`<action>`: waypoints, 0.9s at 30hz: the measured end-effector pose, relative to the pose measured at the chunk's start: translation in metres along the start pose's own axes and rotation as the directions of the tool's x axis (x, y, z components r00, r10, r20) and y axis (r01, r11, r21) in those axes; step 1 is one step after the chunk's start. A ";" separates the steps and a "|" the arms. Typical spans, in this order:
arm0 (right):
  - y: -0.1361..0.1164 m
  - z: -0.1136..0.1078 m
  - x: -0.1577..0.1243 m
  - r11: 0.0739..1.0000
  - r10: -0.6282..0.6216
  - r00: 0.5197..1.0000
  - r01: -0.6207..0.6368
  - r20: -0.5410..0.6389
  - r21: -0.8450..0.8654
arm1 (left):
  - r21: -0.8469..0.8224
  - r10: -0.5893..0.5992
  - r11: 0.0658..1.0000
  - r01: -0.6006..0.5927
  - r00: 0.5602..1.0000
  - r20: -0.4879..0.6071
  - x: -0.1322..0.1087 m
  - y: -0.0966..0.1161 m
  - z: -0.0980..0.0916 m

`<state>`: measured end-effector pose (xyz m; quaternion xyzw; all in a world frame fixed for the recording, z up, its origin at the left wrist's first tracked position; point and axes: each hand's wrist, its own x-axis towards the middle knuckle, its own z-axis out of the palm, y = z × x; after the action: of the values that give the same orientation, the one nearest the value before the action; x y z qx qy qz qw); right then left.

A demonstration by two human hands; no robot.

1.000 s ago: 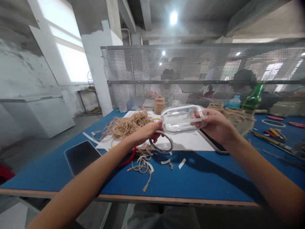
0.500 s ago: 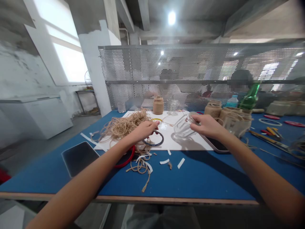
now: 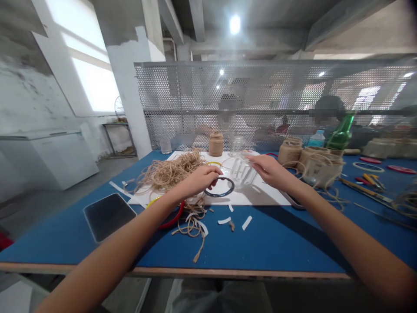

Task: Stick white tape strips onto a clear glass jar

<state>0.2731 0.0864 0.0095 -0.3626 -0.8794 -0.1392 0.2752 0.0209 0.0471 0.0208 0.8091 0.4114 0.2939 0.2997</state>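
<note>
Pinched in the fingers of my left hand is a thin black ring, tilted above the white sheet. My right hand grips a clear glass jar near its mouth. The jar leans over the sheet, just right of the ring and apart from it. A tangled heap of jute twine lies beside my left hand. Loose twine ends trail below it, next to a red ring partly hidden by my left forearm.
A twine-wrapped jar stands at the back, with more wrapped jars at right. Behind them are a green bottle and a perforated metal screen. A dark tablet-like slab lies left; paper strips lie in front.
My right hand has moved left with the jar, which is now more upright and lower. My left hand has shifted slightly right with the black ring, bringing the two closer together.
</note>
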 end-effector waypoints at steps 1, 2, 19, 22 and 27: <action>-0.003 0.001 0.001 1.000 -0.005 1.000 0.005 0.001 -0.005 | -0.003 0.012 1.000 -0.012 1.000 0.012 -0.001 0.001 0.001; -0.006 0.002 0.001 1.000 -0.006 1.000 0.006 -0.002 -0.011 | 0.004 0.033 0.999 -0.033 0.999 0.025 -0.001 0.001 0.002; -0.079 0.005 -0.005 0.996 -0.064 0.964 0.076 -0.259 0.036 | 0.298 0.217 0.936 -0.187 0.974 -0.069 -0.007 0.001 0.023; -0.081 0.006 -0.007 0.995 -0.101 0.952 0.099 -0.289 -0.023 | 0.287 0.199 0.942 -0.173 0.978 -0.066 -0.009 0.003 0.025; -0.084 0.009 -0.010 0.985 -0.153 0.959 0.130 -0.239 -0.110 | 0.297 0.180 0.942 -0.153 0.981 -0.066 -0.009 0.004 0.027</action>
<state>0.2157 0.0262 -0.0078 -0.2911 -0.8547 -0.2435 0.3543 0.0381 0.0309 0.0038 0.8617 0.3935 0.2916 0.1322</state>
